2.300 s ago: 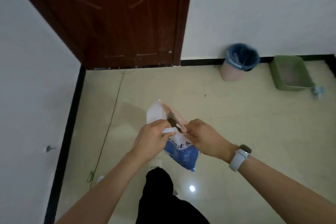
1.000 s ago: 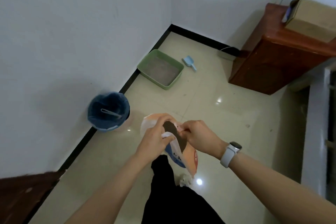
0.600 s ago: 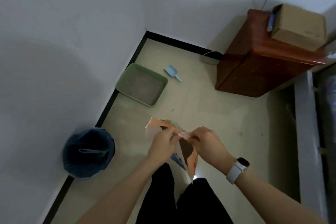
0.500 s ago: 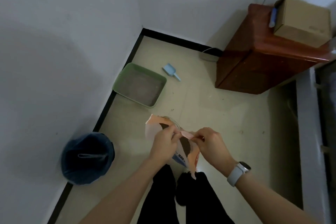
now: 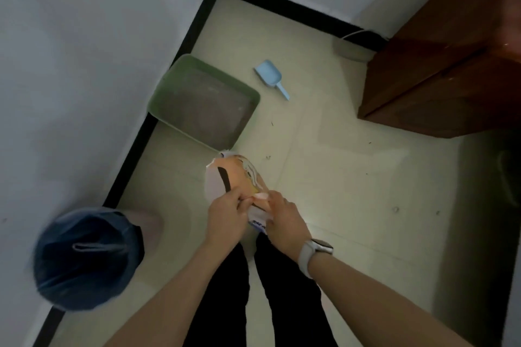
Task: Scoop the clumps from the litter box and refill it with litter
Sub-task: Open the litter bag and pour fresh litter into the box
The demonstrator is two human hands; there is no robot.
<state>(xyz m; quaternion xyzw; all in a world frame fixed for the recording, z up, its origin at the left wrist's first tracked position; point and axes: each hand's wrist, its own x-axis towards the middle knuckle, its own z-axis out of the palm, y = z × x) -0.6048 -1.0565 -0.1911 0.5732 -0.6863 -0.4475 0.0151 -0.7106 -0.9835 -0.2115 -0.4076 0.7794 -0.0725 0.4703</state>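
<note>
Just on the near side of the green litter box [image 5: 203, 104], held up above the floor [image 5: 324, 177], is the litter bag [image 5: 239, 177], orange and white with a blue printed patch low down. Both hands meet at the bag's top edge. The left hand [image 5: 225, 217] has its fingers [image 5: 238, 200] curled and pinching the bag's rim, with most of the bag rising past the knuckles toward the litter box. The right hand [image 5: 282, 220] has its fingers [image 5: 262, 196] curled onto the same rim, touching the left hand's fingertips, so the bag's mouth sits between the two grips. A dark slit shows in the bag beyond the left hand. The blue patch hangs below the right hand's fingers. A pale watch [image 5: 313, 252] is on the right wrist.

The litter box lies against the black skirting, holding flat grey litter. To the right of the litter box, near its far corner but apart from it, lies the light blue scoop [image 5: 269, 76], handle pointing away from the wall. On the near left of the litter box, well apart along the same wall, stands a bin [image 5: 87, 259] lined with a dark blue bag. Far right of the litter box stands a dark red wooden cabinet [image 5: 445, 70]. Black trouser legs [image 5: 225, 290] stand directly beneath the hands.
</note>
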